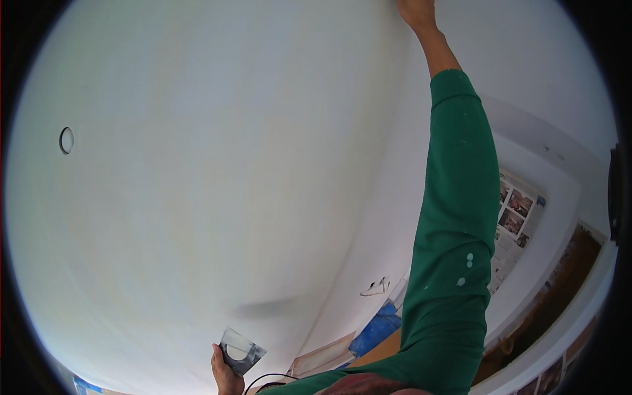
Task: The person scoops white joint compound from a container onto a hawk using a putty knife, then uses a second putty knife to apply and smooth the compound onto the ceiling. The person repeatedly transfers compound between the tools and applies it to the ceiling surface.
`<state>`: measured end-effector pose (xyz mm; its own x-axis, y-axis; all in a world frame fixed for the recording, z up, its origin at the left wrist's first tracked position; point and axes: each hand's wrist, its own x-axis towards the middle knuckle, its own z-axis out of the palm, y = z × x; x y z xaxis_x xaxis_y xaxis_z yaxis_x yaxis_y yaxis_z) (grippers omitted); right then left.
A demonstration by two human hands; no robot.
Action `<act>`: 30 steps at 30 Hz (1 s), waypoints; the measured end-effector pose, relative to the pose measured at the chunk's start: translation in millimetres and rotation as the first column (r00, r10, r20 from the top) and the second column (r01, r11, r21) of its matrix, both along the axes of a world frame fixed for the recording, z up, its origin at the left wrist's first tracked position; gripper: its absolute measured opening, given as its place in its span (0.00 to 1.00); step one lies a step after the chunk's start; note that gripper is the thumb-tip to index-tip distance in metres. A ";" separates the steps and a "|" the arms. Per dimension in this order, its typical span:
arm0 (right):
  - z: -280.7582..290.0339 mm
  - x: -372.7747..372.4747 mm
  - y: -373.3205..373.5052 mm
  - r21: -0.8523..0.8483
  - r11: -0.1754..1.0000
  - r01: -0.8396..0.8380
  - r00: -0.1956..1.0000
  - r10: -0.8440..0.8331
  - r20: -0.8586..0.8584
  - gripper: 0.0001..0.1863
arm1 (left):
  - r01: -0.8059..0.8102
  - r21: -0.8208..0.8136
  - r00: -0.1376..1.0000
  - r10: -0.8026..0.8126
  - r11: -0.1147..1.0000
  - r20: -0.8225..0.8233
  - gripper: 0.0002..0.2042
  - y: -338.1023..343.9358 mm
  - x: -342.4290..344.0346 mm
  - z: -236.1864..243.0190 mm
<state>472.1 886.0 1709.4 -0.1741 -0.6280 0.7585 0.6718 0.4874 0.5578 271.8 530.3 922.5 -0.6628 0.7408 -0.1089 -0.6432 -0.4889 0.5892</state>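
Note:
My left hand [228, 374], low in the picture, grips a flat scraper blade [247, 359] with a pale patch, apparently filler, on it. My right hand [416, 13] reaches up to the top edge, near the seam of the broad pale painted surface [217, 171], at the end of an arm in a green sleeve [454, 197] with white spots. Its fingertips are cut off, so what it holds, if anything, is hidden.
A round cutout [66, 141] sits at the left of the pale surface. Loose wires [375, 286] poke from the white wall above blue sheeting [375, 326]. At right are a picture-printed paper covering [517, 214] and a long brown opening [546, 293].

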 end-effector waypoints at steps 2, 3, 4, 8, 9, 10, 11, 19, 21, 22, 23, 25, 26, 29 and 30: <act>-7.3 -12.7 -2.0 0.029 1.000 -0.008 1.000 0.008 -0.005 0.15 | 0.014 0.012 1.000 -0.014 1.000 0.001 0.27 4.7 -6.2 -13.9; -14.7 -23.3 -5.4 0.006 1.000 0.007 1.000 -0.007 -0.015 0.15 | 0.019 0.020 1.000 -0.019 1.000 0.003 0.27 6.7 -10.2 -23.2; -21.9 -33.1 -9.8 -0.017 1.000 0.024 0.999 -0.024 -0.024 0.16 | 0.024 0.019 1.000 -0.024 1.000 0.000 0.27 8.8 -13.7 -32.2; -39.4 -48.3 -13.7 -0.045 0.999 0.024 0.999 -0.026 -0.032 0.16 | 0.058 0.013 0.998 -0.058 0.998 -0.009 0.27 15.5 -15.5 -43.4; -41.4 -49.8 -14.0 -0.036 0.999 0.021 0.999 -0.022 -0.038 0.16 | 0.070 0.017 0.998 -0.070 0.997 -0.010 0.28 16.3 -17.5 -47.2; -43.4 -51.6 -13.8 -0.029 0.999 0.015 0.999 -0.017 -0.043 0.17 | 0.048 -0.010 0.999 -0.048 0.999 -0.011 0.28 16.7 -18.4 -49.6; -45.4 -54.9 -13.9 -0.022 1.000 0.009 0.999 -0.010 -0.047 0.17 | 0.025 -0.037 1.000 -0.026 0.999 -0.011 0.29 17.2 -18.1 -49.9; -32.5 -50.4 -20.2 -0.081 0.994 0.069 0.996 -0.064 0.057 0.16 | 0.210 -0.084 0.975 -0.215 0.974 -0.056 0.33 17.1 -35.3 -60.4; -25.3 -45.3 -39.7 -0.156 0.985 0.078 0.991 -0.059 0.118 0.16 | 0.246 -0.085 0.967 -0.250 0.965 -0.044 0.32 12.6 -34.9 -48.7; -23.4 -42.4 -51.7 -0.207 0.975 0.083 0.989 -0.055 0.139 0.16 | 0.237 -0.099 0.969 -0.242 0.966 -0.047 0.31 10.1 -34.3 -41.1; -22.9 -39.2 -65.8 -0.258 0.962 0.092 0.986 -0.052 0.158 0.15 | 0.230 -0.114 0.970 -0.237 0.967 -0.051 0.30 6.5 -32.6 -31.1; -31.0 -35.6 -78.5 -0.323 0.936 0.137 0.980 -0.081 0.181 0.17 | 0.242 -0.096 0.967 -0.248 0.965 -0.054 0.27 0.3 -33.2 -15.5; -34.7 -33.5 -83.2 -0.333 0.932 0.144 0.977 -0.080 0.198 0.18 | 0.264 -0.058 0.962 -0.267 0.963 -0.054 0.25 -1.7 -34.2 -9.0; -68.3 -22.4 -105.1 -0.392 0.910 0.137 0.974 -0.051 0.222 0.18 | 0.346 -0.024 0.936 -0.347 0.938 -0.053 0.23 0.0 -32.2 6.7; -87.1 -23.0 -111.5 -0.419 0.900 0.117 0.975 -0.024 0.221 0.18 | 0.364 -0.030 0.929 -0.365 0.931 -0.054 0.23 0.3 -32.3 10.7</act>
